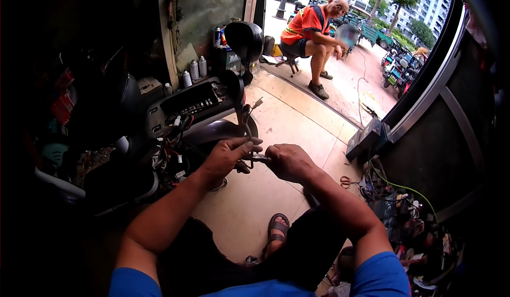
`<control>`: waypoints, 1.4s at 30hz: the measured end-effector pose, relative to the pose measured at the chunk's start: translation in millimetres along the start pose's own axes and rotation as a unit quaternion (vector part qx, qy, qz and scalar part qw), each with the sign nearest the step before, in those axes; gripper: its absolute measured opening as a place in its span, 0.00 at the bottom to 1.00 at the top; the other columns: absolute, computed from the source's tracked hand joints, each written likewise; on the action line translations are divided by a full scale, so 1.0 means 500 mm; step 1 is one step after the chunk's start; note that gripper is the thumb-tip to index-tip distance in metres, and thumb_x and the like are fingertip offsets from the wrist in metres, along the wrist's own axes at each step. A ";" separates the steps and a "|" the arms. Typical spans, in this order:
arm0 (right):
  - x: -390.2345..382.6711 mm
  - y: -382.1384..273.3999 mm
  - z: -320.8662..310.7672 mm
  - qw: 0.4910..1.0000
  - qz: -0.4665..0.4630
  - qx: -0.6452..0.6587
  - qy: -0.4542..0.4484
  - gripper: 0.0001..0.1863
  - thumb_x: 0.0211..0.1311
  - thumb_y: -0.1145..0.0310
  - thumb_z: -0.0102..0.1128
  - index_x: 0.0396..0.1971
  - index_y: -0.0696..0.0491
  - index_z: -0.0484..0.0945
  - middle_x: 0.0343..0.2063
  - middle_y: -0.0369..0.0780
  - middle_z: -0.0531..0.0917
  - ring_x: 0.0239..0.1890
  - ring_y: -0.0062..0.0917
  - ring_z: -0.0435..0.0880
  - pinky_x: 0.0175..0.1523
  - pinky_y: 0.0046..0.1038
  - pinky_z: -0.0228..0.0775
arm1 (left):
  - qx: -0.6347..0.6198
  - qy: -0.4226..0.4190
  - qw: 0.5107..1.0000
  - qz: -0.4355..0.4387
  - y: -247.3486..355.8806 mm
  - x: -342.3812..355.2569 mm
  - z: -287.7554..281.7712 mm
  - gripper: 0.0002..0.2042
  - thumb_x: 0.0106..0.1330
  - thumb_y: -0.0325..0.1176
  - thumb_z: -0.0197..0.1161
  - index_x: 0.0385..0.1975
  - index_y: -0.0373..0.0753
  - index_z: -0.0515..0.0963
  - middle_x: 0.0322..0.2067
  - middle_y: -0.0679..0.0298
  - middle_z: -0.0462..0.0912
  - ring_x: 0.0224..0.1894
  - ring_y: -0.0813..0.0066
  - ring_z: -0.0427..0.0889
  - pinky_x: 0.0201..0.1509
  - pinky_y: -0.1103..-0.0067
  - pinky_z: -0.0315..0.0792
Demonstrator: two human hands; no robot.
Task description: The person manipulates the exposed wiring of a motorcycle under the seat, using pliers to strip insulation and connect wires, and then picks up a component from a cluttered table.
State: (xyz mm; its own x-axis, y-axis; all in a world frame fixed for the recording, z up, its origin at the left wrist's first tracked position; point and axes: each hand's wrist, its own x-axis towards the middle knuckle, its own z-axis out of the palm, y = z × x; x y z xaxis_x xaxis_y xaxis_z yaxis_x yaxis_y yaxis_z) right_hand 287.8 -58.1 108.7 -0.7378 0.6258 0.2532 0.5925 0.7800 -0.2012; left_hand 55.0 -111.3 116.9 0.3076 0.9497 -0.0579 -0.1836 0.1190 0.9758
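Observation:
In front of my knees, my left hand [229, 160] is closed on a dark cable [248, 128], thumb and fingers pinched together. Thin wire ends with a small pale tip [257, 103] stick up above it. My right hand [289, 162], just beside it, is wrapped round a tool that looks like pliers. Its metal jaws [258, 158] reach to the cable by my left fingertips; the handles are hidden in my palm. Left of my hands stands a partly dismantled electric scooter [191, 103], with loose wires and connectors [175, 159] hanging out.
Spray cans [194, 69] line the glass panel. At the doorway, a person in an orange vest [307, 26] sits on a low stool. Scissors [346, 182] lie on the tiled floor [287, 122] at right, near a dark box [366, 139] and a heap of parts and cables [409, 233].

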 end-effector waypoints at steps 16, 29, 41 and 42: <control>0.003 -0.013 0.006 0.992 0.099 0.080 -0.026 0.11 0.69 0.62 0.62 0.34 0.55 0.79 0.29 0.48 0.83 0.35 0.48 0.84 0.40 0.43 0.76 | -0.024 0.031 0.999 0.012 -0.021 0.016 0.000 0.15 0.81 0.40 0.55 0.52 0.35 0.81 0.42 0.61 0.87 0.40 0.73 0.88 0.41 0.76 0.82; -0.015 0.035 0.014 0.990 0.047 0.132 0.005 0.10 0.70 0.63 0.62 0.37 0.56 0.82 0.32 0.48 0.84 0.39 0.46 0.85 0.44 0.41 0.78 | -0.012 0.025 0.999 0.028 -0.011 0.014 0.014 0.14 0.82 0.38 0.52 0.48 0.35 0.82 0.37 0.60 0.87 0.36 0.73 0.87 0.39 0.78 0.81; -0.010 0.049 0.038 0.995 0.053 0.063 0.055 0.15 0.67 0.57 0.64 0.29 0.54 0.79 0.24 0.47 0.83 0.31 0.48 0.84 0.36 0.44 0.76 | -0.025 0.042 0.998 0.041 -0.042 0.030 0.014 0.14 0.81 0.38 0.54 0.48 0.34 0.81 0.38 0.62 0.86 0.37 0.74 0.87 0.36 0.78 0.81; -0.011 0.044 0.037 0.995 0.062 0.067 0.047 0.15 0.67 0.58 0.64 0.29 0.54 0.79 0.25 0.48 0.83 0.31 0.48 0.84 0.37 0.44 0.76 | -0.022 0.048 0.998 0.040 -0.040 0.027 0.015 0.13 0.81 0.37 0.55 0.47 0.34 0.82 0.37 0.63 0.87 0.37 0.77 0.87 0.34 0.81 0.80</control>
State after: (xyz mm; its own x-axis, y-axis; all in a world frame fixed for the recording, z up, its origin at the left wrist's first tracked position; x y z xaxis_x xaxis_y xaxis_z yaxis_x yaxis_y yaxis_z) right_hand 298.8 -44.0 85.3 -0.6243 0.7193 0.3047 0.6238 0.6938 -0.3599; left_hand 69.9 -103.0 98.1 0.1994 0.9799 -0.0013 -0.2455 0.0513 0.9680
